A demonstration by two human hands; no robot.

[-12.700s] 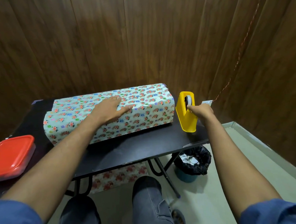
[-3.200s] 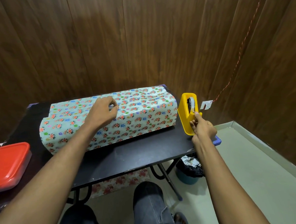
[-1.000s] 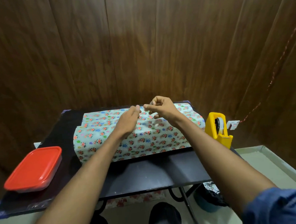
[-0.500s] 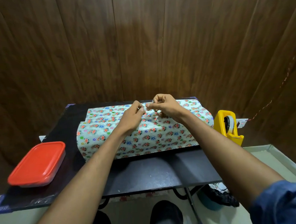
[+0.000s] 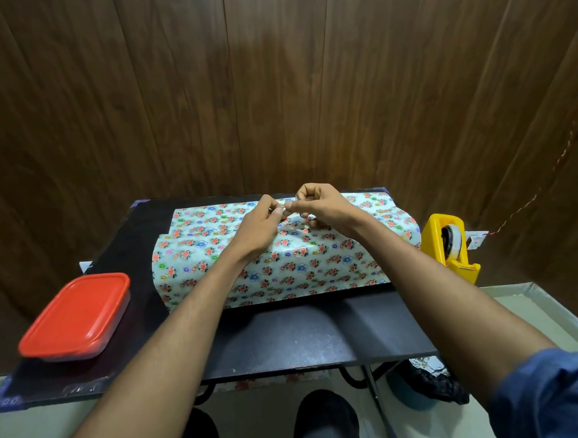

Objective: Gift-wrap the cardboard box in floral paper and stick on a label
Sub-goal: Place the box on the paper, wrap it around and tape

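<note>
Together, both hands, left [image 5: 260, 225] and right [image 5: 320, 206], pinched a small strip of tape [image 5: 288, 206] over the box [image 5: 282, 252] lying mid-table [image 5: 287, 336]. Stretched between fingertips, it could curl onto itself or land crooked off the paper seam.

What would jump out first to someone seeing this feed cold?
The long box wrapped in floral paper, lying across the middle of the black table, with the left hand and right hand meeting on top of it, fingers pinched together over something small and clear, probably tape. Next, the red-lidded container at the table's near left corner and the yellow tape dispenser at its right edge.
</note>
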